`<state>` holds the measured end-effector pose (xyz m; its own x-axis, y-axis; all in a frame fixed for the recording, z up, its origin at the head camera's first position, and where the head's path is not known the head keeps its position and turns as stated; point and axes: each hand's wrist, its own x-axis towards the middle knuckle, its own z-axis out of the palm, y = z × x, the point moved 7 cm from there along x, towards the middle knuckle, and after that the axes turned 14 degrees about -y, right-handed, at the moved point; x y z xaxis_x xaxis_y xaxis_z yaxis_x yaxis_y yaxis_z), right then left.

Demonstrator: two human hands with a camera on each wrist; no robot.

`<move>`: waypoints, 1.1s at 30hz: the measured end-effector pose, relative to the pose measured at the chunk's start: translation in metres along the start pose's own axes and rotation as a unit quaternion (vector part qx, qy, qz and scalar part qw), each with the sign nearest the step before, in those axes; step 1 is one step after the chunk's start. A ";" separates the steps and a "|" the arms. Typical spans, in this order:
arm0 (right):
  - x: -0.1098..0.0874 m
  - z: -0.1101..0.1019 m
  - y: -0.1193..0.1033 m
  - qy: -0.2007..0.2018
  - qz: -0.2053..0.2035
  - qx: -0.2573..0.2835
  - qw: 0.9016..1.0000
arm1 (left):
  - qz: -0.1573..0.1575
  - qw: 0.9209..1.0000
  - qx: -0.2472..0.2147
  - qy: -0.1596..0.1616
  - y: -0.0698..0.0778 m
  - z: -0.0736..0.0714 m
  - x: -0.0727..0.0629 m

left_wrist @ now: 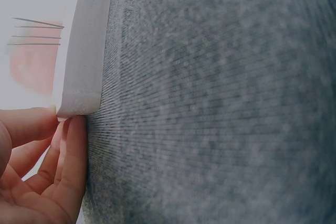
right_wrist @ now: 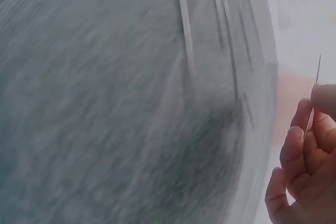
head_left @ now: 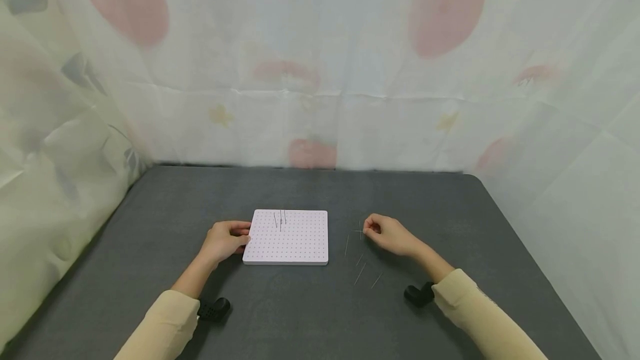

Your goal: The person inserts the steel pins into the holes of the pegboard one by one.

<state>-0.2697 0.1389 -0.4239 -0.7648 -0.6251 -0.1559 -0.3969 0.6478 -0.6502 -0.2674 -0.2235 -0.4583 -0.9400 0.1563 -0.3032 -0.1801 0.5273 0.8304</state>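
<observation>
A white board with rows of small holes (head_left: 300,243) lies flat on the table. Several thin needles (head_left: 280,220) stand upright near its back left part. My left hand (head_left: 225,240) holds the board's left edge, its thumb at the top rim and its fingers against the side; the left wrist view shows the fingertips at the board's corner (left_wrist: 79,106). Right of the board, my right hand (head_left: 390,233) pinches a thin needle (right_wrist: 318,69) between thumb and fingers, the tip pointing up in the right wrist view. Several loose needles (head_left: 360,274) lie on the table close by.
The dark grey table (head_left: 300,315) has its back edge against a pale patterned curtain (head_left: 350,71). More fabric (head_left: 60,182) hangs on the left. A black wrist device (head_left: 215,309) sits on the left wrist, another (head_left: 420,294) on the right.
</observation>
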 end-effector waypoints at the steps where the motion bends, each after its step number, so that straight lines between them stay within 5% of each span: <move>1: 0.001 0.000 -0.002 0.002 -0.003 0.000 1.000 | 0.000 1.000 0.000 -0.001 0.000 0.000 0.000; 33: 0.055 0.020 -0.045 0.037 -0.034 0.046 0.998 | -0.004 1.000 0.001 0.005 -0.001 0.000 0.002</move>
<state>-0.2836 0.0662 -0.4181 -0.7742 -0.6305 -0.0553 -0.4037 0.5592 -0.7241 -0.2690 -0.2243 -0.4599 -0.9412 0.1434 -0.3060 -0.1881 0.5300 0.8269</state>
